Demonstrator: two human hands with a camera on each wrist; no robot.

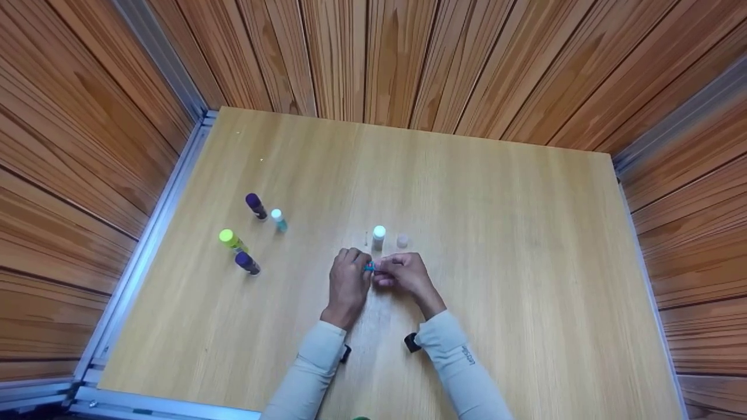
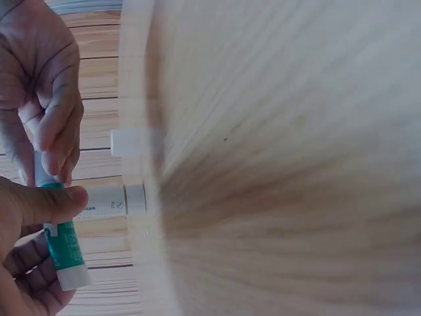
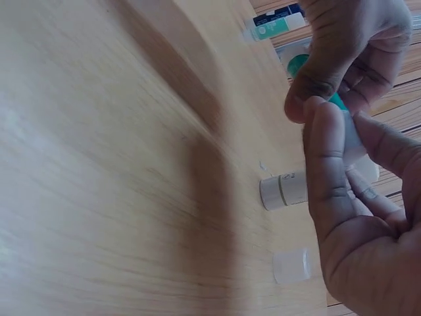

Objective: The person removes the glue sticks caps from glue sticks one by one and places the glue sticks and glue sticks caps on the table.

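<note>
In the head view, my left hand [image 1: 348,286] and right hand [image 1: 408,275] meet near the middle of the table. Between them is a small teal glue stick [image 2: 66,247] with a white end. The left hand grips its teal body, thumb across it. At the other end, my right fingers pinch a whitish, translucent part [image 3: 353,139], probably the cap; the fingers partly hide it. Just beyond the hands stands a white glue stick [image 1: 379,236], upright. To its right, a translucent cap [image 1: 402,241] rests on the table.
On the left of the wooden table [image 1: 496,233] stand two dark purple glue sticks [image 1: 255,206], a lime-topped one [image 1: 230,238] and a white-topped teal one [image 1: 279,220]. Wood-panelled walls [image 1: 397,64] and metal rails [image 1: 140,251] border the table.
</note>
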